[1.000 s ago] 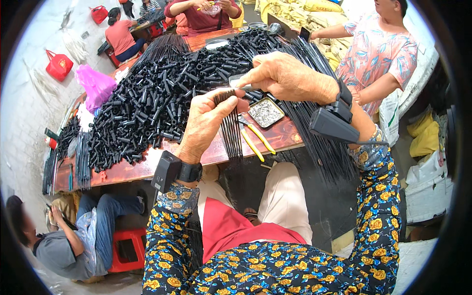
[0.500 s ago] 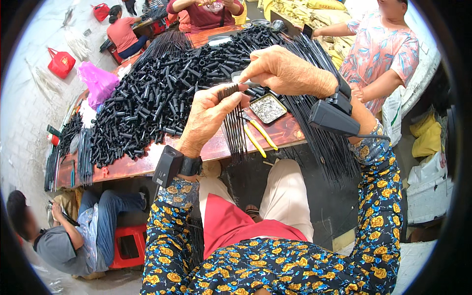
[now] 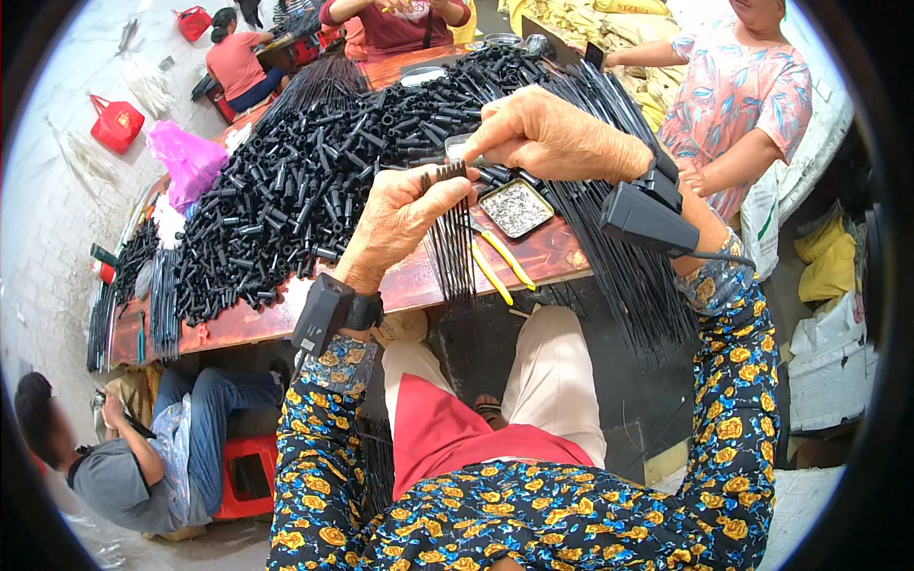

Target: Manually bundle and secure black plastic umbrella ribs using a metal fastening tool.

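One long reddish wooden table stretches out ahead of the seated worker, and from where I'm standing most of it lies buried. The broad heap of short black tubes covers it and looks just as it did a second ago. Off to the right, a sheaf of long black rods hangs out over the edge, likewise undisturbed.

Both hands meet in front of the heap. The right hand reaches in from above, wrist a little higher than before, forefinger and thumb brought together by the left fingertips; I can't tell whether they pinch anything small. The left hand grasps a bundle of thin black rods between thumb and fingers, the lengths dangling over the near edge of the table.

Just beside the bundle sit a square tray of tiny pale bits and yellow-handled pliers, lying loose. A small pale dish shows behind the right fingertips.

The slightest change is at the rod tops: they now stand in a more distinct row above the thumb, which, I'd judge, leaves each end easier to reach.
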Tool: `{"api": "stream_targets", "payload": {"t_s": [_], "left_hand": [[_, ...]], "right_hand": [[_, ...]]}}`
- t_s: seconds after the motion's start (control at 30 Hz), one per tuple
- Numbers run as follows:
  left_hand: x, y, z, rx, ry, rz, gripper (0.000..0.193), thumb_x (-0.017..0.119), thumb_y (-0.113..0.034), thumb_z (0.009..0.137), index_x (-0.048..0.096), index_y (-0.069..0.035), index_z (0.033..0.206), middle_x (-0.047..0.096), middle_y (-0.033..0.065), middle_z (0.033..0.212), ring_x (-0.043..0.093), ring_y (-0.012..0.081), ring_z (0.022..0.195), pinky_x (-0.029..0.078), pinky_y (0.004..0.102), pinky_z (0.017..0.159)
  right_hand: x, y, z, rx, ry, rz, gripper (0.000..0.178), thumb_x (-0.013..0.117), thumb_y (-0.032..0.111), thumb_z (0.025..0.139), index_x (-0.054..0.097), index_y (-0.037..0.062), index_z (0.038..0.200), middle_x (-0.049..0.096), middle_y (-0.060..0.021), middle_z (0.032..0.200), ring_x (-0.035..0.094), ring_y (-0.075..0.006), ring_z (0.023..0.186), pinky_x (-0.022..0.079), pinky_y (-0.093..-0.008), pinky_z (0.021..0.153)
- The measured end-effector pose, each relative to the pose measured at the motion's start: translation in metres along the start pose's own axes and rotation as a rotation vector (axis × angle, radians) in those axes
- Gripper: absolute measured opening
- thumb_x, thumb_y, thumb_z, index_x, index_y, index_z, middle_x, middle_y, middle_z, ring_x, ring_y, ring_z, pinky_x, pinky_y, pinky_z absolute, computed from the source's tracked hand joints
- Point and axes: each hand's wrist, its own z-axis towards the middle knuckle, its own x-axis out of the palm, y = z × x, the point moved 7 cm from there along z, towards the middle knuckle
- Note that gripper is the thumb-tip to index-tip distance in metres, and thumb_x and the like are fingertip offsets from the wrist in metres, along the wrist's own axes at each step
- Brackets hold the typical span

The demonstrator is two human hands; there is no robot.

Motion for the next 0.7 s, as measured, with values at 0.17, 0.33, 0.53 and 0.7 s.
{"api": "stream_targets", "payload": {"t_s": [0.17, 0.33, 0.53, 0.7], "left_hand": [[-0.003, 0.002, 0.001, 0.002, -0.035, 0.011, 0.023, 0.056, -0.016, 0.096, 0.070, 0.001, 0.103, 0.071, 0.0041, 0.089, 0.064, 0.0080, 0.080, 0.052, 0.0228, 0.073], [-0.004, -0.004, 0.004, 0.046, -0.028, 0.163, 0.024, 0.056, -0.017, 0.096, 0.070, 0.002, 0.101, 0.072, 0.0056, 0.086, 0.065, 0.0093, 0.079, 0.052, 0.0235, 0.073], [-0.001, 0.000, 0.008, 0.015, -0.012, 0.159, 0.025, 0.056, -0.018, 0.096, 0.070, 0.001, 0.103, 0.071, 0.0063, 0.088, 0.065, 0.0098, 0.080, 0.052, 0.0243, 0.074], [0.007, 0.002, 0.001, -0.064, -0.025, -0.006, 0.022, 0.060, -0.013, 0.093, 0.069, 0.002, 0.106, 0.071, 0.0083, 0.090, 0.066, 0.0124, 0.084, 0.053, 0.0262, 0.078]], "right_hand": [[0.007, -0.006, -0.004, 0.109, 0.065, 0.196, 0.036, 0.058, -0.006, 0.074, 0.070, 0.0047, 0.107, 0.070, -0.0156, 0.086, 0.063, -0.0206, 0.071, 0.048, -0.0311, 0.065], [0.001, -0.008, -0.004, 0.067, 0.043, 0.167, 0.037, 0.058, -0.007, 0.074, 0.070, 0.0048, 0.107, 0.071, -0.0135, 0.086, 0.063, -0.0202, 0.072, 0.048, -0.0310, 0.066], [0.007, -0.014, -0.008, 0.058, -0.001, 0.130, 0.032, 0.057, -0.006, 0.076, 0.071, 0.0038, 0.104, 0.068, -0.0086, 0.078, 0.059, -0.0177, 0.071, 0.046, -0.0293, 0.065], [0.007, -0.011, -0.011, 0.278, -0.081, 0.235, 0.030, 0.056, -0.003, 0.081, 0.064, -0.0020, 0.110, 0.065, -0.0046, 0.075, 0.055, -0.0068, 0.067, 0.044, -0.0243, 0.060]]}}
